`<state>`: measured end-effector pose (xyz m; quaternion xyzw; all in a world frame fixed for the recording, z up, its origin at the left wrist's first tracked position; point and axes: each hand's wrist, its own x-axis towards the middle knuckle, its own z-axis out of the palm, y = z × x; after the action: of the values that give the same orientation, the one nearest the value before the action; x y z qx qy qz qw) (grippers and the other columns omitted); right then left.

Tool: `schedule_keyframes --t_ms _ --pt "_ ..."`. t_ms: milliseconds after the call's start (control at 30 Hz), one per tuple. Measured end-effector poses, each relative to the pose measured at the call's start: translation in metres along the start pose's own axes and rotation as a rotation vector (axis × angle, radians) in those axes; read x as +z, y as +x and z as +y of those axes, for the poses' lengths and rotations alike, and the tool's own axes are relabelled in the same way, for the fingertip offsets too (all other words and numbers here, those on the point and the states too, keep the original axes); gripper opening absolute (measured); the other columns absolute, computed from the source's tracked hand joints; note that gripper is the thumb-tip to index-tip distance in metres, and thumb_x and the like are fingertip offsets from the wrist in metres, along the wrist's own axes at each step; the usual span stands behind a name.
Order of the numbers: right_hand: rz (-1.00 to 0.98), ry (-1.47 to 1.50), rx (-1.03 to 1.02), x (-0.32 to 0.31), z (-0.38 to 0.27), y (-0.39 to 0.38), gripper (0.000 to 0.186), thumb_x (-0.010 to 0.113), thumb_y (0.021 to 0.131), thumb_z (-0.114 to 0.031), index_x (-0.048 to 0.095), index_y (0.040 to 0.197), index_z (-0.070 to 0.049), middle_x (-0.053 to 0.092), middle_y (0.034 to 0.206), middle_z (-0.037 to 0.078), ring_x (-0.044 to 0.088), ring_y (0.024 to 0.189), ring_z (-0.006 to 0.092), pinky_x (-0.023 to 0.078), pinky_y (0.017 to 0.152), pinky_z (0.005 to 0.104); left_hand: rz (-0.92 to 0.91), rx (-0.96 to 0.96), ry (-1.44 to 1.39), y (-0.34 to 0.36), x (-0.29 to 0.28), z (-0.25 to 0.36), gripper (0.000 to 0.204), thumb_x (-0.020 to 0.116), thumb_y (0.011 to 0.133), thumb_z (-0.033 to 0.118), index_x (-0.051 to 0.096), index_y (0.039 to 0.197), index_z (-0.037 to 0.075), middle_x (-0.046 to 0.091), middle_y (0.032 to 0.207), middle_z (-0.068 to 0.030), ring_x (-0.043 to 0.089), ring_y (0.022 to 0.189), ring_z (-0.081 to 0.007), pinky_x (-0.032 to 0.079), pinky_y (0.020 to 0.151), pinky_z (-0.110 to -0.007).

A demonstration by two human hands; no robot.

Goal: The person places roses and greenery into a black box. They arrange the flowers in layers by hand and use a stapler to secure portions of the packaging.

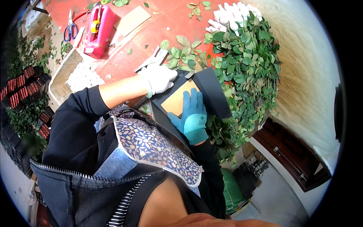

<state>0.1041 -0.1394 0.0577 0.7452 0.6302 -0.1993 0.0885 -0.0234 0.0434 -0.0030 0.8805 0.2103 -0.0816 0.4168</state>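
My right hand [192, 113], in a teal glove, lies with its fingers stretched out on a tan sheet of card [174, 100]. The card rests on a black ridged board [214, 92], which is close to my apron. A small metal piece [189, 75] sits at the board's far edge. My left hand [159, 79], in a white glove, is curled closed at the board's far left edge; whatever its fingers hold is hidden. Just beyond that hand lies a grey metal tool [154, 59] with two long arms, beside loose green leaves [181, 53].
A large leafy bundle of stems [245, 68] with white-wrapped heads [234, 16] stands at right. On the red table [151, 28] are a pink tape dispenser [100, 32], scissors [70, 28] and another tan card [132, 20]. A basket [62, 81] holds white pieces at left.
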Motion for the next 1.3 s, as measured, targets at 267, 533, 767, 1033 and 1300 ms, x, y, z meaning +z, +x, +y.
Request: schedule_keyframes --t_ms 267,533,767,1033,1300 --pt "0.072 0.058 0.014 0.011 0.003 -0.006 0.086 0.072 0.076 -0.050 0.044 0.137 0.002 0.035 0.147 0.026 0.031 0.136 0.0473 0.035 0.105 0.0554 0.297 0.449 -0.060 -0.012 0.003 0.011 0.019 0.062 0.082 0.027 0.060 0.089 0.009 0.060 0.085 -0.0134 0.063 0.080 -0.0340 0.049 0.068 -0.046" --pt "0.239 0.197 -0.036 0.035 0.038 -0.029 0.093 0.063 0.079 -0.065 0.046 0.137 0.006 0.036 0.148 0.027 0.028 0.142 0.0429 0.024 0.116 0.0510 -0.095 0.336 0.372 0.009 0.015 0.073 0.070 0.075 0.077 0.040 0.049 0.129 0.002 0.060 0.123 -0.0167 0.069 0.083 -0.0286 0.055 0.066 -0.039" --pt "0.098 0.407 -0.154 -0.026 0.053 -0.042 0.058 0.062 0.085 -0.050 0.060 0.122 -0.005 0.061 0.124 0.018 0.060 0.112 0.0354 0.048 0.093 0.0472 -0.042 0.346 0.617 0.008 0.052 0.056 0.058 0.065 0.081 0.029 0.051 0.132 0.005 0.055 0.136 -0.0158 0.070 0.075 -0.0259 0.052 0.060 -0.054" --pt "0.671 -0.020 0.162 -0.103 0.221 0.106 0.034 0.062 0.089 -0.025 0.063 0.118 -0.007 0.067 0.104 0.014 0.062 0.095 0.0359 0.050 0.083 0.0469 0.078 0.462 0.743 -0.003 0.034 0.056 0.059 0.063 0.085 0.033 0.049 0.133 0.001 0.057 0.131 -0.0183 0.069 0.064 -0.0214 0.052 0.055 -0.035" --pt "0.480 -0.181 0.296 -0.052 0.246 0.132 0.017 0.060 0.084 -0.015 0.063 0.101 -0.013 0.063 0.104 0.011 0.061 0.100 0.0310 0.047 0.087 0.0457 0.020 0.314 0.699 -0.009 0.027 0.079 0.065 0.064 0.084 0.040 0.048 0.138 0.008 0.052 0.135 -0.0125 0.065 0.070 -0.0248 0.046 0.077 -0.053"
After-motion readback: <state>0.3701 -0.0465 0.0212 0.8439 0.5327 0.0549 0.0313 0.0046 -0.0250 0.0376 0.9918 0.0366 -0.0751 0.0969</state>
